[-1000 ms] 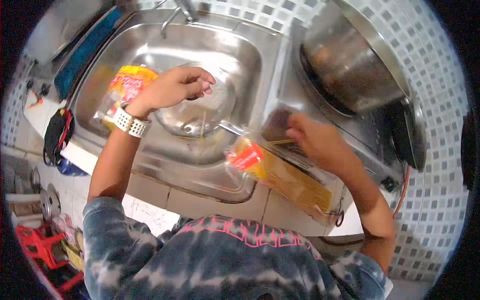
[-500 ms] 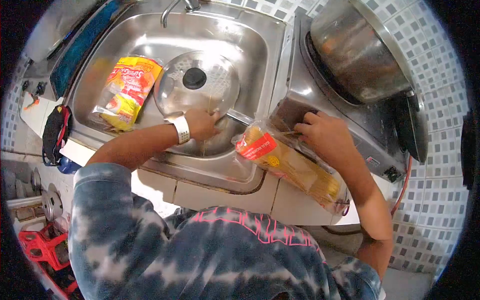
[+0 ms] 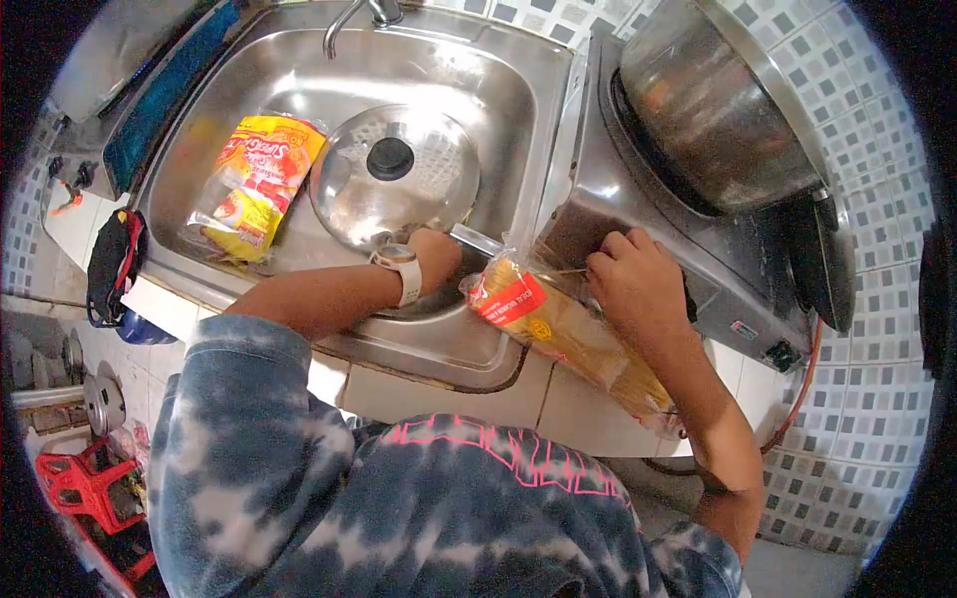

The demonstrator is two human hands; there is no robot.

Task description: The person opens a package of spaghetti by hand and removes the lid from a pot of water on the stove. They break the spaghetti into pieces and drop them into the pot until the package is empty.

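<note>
My left hand (image 3: 437, 259), with a white watch on the wrist, is closed at the sink's front right. From it a knife (image 3: 478, 238) points right, its flat shiny blade near the end of a spaghetti packet (image 3: 573, 334). That long clear bag with a red label lies slanted over the counter edge, its end crumpled. My right hand (image 3: 633, 274) sits above the packet with bent fingers pinched together, apparently on the loose clear plastic; the fingertips are partly hidden. A thin strand shows beside them.
In the steel sink (image 3: 518, 130) lie a glass pot lid (image 3: 349, 204) with a black knob and a yellow-red food packet (image 3: 261, 179). A tap (image 3: 344, 25) hangs at the back. Right, a large pot (image 3: 708, 110) stands on a stove (image 3: 608, 189). A red plastic stool (image 3: 88, 493) is at lower left.
My left hand has moved right and a little down, its fingers now closed tighter near the knife. My right hand has shifted slightly, still at the packet. The view has tilted a little.
</note>
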